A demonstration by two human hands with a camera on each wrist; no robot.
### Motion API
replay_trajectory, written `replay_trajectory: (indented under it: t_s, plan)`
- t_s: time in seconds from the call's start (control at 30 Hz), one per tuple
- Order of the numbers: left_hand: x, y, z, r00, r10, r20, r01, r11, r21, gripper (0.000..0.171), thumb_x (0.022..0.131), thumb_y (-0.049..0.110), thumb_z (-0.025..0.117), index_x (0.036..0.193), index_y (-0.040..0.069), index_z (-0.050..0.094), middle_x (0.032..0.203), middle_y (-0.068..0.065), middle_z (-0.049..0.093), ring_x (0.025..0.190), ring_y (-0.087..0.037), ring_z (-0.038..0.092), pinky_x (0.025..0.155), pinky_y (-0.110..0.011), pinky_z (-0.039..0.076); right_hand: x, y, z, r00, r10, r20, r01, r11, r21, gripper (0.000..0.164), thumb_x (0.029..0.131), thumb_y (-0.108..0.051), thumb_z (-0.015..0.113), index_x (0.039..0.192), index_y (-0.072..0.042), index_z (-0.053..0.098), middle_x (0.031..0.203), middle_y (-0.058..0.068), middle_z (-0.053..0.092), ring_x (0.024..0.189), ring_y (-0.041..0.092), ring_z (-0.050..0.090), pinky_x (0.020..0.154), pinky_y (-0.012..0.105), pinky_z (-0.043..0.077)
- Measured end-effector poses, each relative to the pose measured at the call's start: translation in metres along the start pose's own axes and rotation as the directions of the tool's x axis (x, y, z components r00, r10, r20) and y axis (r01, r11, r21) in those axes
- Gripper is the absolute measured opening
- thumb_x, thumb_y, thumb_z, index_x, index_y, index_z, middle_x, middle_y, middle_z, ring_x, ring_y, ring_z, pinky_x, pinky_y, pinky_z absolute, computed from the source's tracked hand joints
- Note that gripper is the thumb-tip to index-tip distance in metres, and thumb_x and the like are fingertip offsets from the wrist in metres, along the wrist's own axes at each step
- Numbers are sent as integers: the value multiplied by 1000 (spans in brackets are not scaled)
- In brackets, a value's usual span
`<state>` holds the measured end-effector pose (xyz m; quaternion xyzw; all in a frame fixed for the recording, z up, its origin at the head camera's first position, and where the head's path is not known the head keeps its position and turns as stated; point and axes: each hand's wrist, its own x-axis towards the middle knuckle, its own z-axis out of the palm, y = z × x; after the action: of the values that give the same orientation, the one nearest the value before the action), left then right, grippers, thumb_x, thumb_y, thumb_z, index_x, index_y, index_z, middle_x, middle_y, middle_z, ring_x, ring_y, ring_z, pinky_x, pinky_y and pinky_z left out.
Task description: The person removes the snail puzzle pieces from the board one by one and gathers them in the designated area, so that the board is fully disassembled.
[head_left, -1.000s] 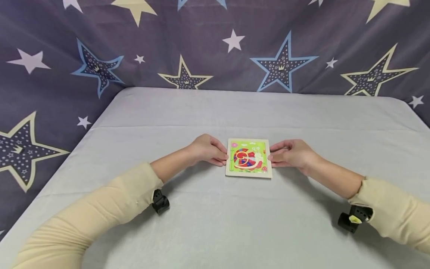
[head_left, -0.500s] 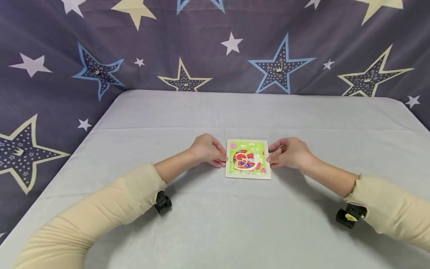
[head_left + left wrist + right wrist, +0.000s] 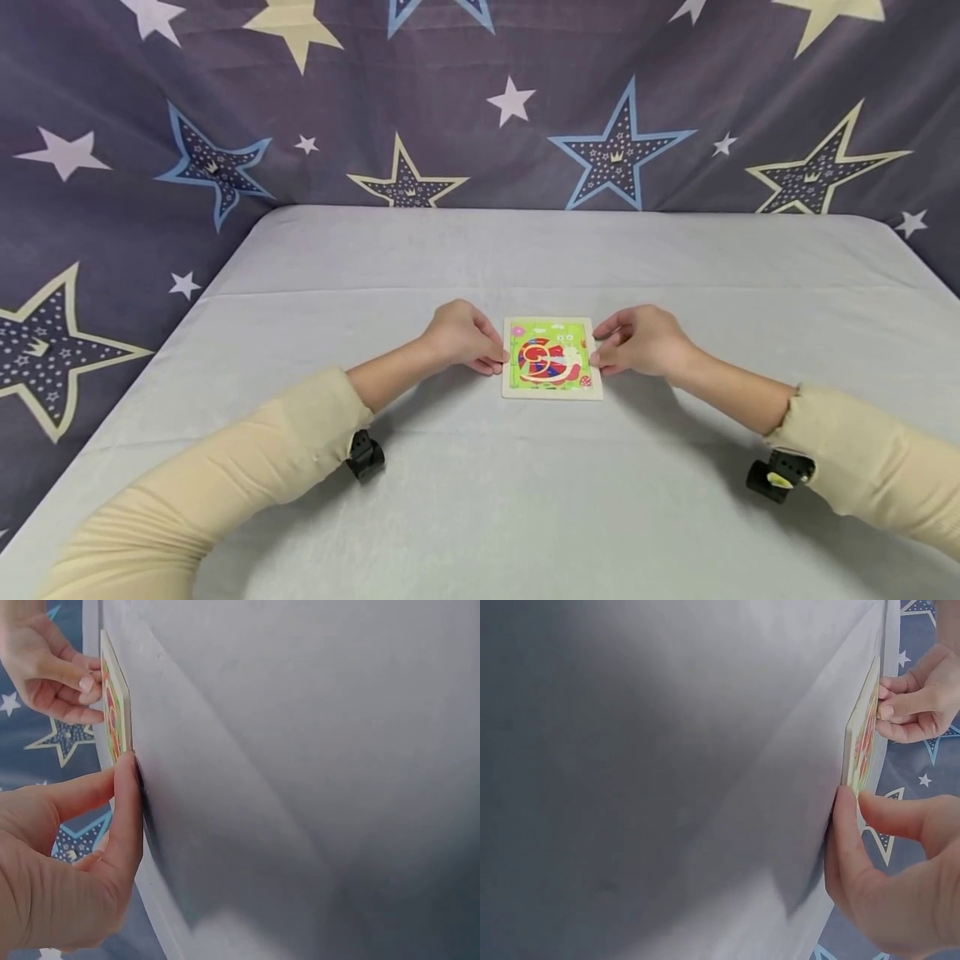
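Together, the person's left hand [image 3: 461, 335] and right hand [image 3: 648, 342] pinch opposite edges of the pale-framed snail board [image 3: 551, 358], which sits directly between them, grey cloth [image 3: 510, 500] beneath it.

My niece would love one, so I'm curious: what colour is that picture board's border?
The border is pale cream; it shows best in the head view.

The square green-and-red picture board [image 3: 552, 358] looks like smooth pale wood, glossy on top; the light grey cover [image 3: 510, 500] seems matt cloth.
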<state>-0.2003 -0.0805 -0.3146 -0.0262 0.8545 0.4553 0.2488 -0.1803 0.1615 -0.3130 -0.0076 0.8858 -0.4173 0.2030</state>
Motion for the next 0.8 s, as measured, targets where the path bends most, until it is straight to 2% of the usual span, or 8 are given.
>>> replay_trajectory:
  t_s: [0.4,0.57,0.63,0.7,0.77,0.8]
  plan:
    - [-3,-1,1,1000,-1,-3,1,1000,-3,13,78,1,76,88,-5,69,74,-14,73,54,-9,66,62,-25,60,-1,1,-2,1000,15,20,-16,1000,23,48,81,-8,76,121,9,57,77,3,56,66,7,63,70,26,60]
    - [-5,-1,0,1000,1,-2,-1,1000,-1,13,79,2,76,89,-4,69,79,-15,74,56,-9,66,62,-24,60,-2,0,-3,1000,1,21,-1,1000,-4,46,82,-10,76,120,8,57,82,6,62,66,8,66,69,27,60]
    - [-6,-2,0,1000,10,-2,-10,1000,11,12,79,2,75,89,-3,69,80,-15,74,57,-10,67,62,-25,60,-2,-2,-3,1000,-28,0,28,998,-56,42,83,-12,75,117,6,59,84,8,65,65,10,66,66,25,59]
    - [-7,-2,-1,999,47,-8,-46,998,51,11,80,4,75,88,-2,70,81,-14,74,58,-10,67,62,-24,59,-3,-4,-2,994,-105,-39,98,984,-149,37,83,-14,74,113,4,62,85,10,67,66,11,64,63,24,55]
    - [-8,-3,-2,993,118,-15,-115,985,131,9,81,5,74,87,-1,70,80,-13,74,60,-11,66,59,-22,57,-4,-6,0,974,-217,-71,193,948,-255,31,84,-14,73,109,2,65,86,11,68,69,14,62,63,25,52]
    - [-8,-4,-2,985,172,-19,-165,967,192,9,81,6,74,86,0,70,80,-11,73,61,-10,65,58,-20,56,-4,-7,2,959,-274,-76,239,921,-308,30,83,-14,73,107,2,66,87,11,69,72,16,62,64,27,51]
